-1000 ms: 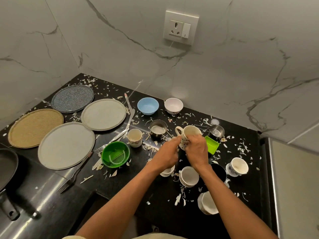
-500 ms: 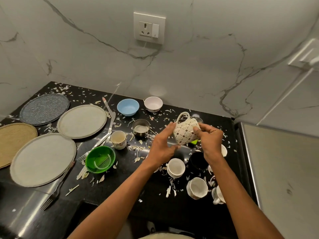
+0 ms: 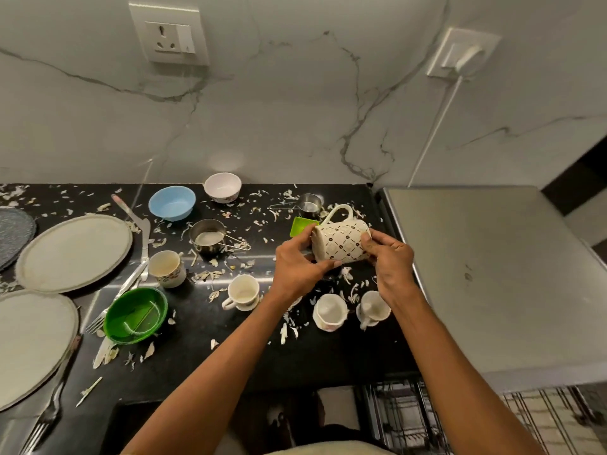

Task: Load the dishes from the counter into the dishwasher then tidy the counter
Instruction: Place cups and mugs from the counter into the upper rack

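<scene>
Mug (image 3: 341, 243), cream with a dark diamond pattern, is held on its side above the black surface (image 3: 230, 362), handle up and mouth turned to the left. Left hand (image 3: 297, 269) grips it at the mouth end, thumb under the rim and fingers (image 3: 303, 236) curled over the top. Right hand (image 3: 391, 261) holds the base end, its fingers wrapped round the bottom.

Below the hands stand three white cups: one (image 3: 243, 292) left of the left wrist, two (image 3: 329, 311) (image 3: 373, 308) under the right wrist. Behind the mug lie a small green dish (image 3: 300, 224) and a steel cup (image 3: 310, 203). A second steel cup (image 3: 207, 237) with a wire handle sits toward the middle, a floral cup (image 3: 166, 268) just left of it. At the back wall are a blue bowl (image 3: 171, 202) and a white bowl (image 3: 222, 187). A green bowl (image 3: 135, 315) sits near the front beside a fork (image 3: 98, 320), with a knife (image 3: 138, 226) farther back. Grey plates (image 3: 74, 252) (image 3: 31, 343) lie on the left. White scraps (image 3: 284, 333) litter the surface. A dishwasher rack (image 3: 410, 418) shows at the bottom, below a steel top (image 3: 492, 274) on the right.
</scene>
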Available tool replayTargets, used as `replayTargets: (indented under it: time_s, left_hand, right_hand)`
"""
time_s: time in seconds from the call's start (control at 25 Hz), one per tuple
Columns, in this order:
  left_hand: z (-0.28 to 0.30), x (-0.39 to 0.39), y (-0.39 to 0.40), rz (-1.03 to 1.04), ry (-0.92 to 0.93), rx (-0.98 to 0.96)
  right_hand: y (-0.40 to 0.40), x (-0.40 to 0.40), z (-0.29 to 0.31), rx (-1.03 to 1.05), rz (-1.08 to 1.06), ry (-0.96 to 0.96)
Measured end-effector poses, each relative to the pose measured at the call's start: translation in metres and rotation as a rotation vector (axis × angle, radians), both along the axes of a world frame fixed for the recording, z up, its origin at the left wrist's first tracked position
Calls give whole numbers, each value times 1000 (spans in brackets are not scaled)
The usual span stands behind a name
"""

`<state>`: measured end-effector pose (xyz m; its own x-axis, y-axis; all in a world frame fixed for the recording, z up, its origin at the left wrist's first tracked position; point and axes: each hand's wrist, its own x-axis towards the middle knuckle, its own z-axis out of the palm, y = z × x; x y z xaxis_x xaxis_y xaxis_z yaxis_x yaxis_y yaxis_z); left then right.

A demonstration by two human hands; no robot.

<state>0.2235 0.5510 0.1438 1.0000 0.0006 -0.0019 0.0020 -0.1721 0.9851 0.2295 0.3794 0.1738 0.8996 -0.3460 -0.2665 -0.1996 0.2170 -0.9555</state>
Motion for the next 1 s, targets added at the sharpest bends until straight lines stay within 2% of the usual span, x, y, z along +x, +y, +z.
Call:
replayTargets:
  time_s: [0.2, 0.32, 0.4, 0.48, 0.68, 0.76, 0.92, 1.0]
  left_hand:
    - [3, -13, -35, 2, -58, 97]
    - [11, -22, -66, -115, -126, 243]
    - [15, -31, -92, -203, -147, 306]
    - [18, -42, -120, -287, -131, 373]
    - [18, -91, -209, -523, -144, 502]
    - [15, -120, -245, -602, -150, 496]
    - [1, -169, -301, -656, -14, 346]
    - [-11, -192, -324, -717, 7, 377]
  right_hand:
    - [-29, -39, -3, -747, 88, -159]
    - [-58, -64, -6, -1072, 262, -207]
    - [-77, -82, -11, -1124, 361, -212]
    - [-95, -104, -18, -1166, 352, -172]
    - [-160, -170, -46, -1270, 78, -78]
    - [-192, -200, -57, -1244, 13, -18]
    - [-239, -262, -77, -1193, -108, 116]
    - [-255, -292, -87, -1124, -176, 197]
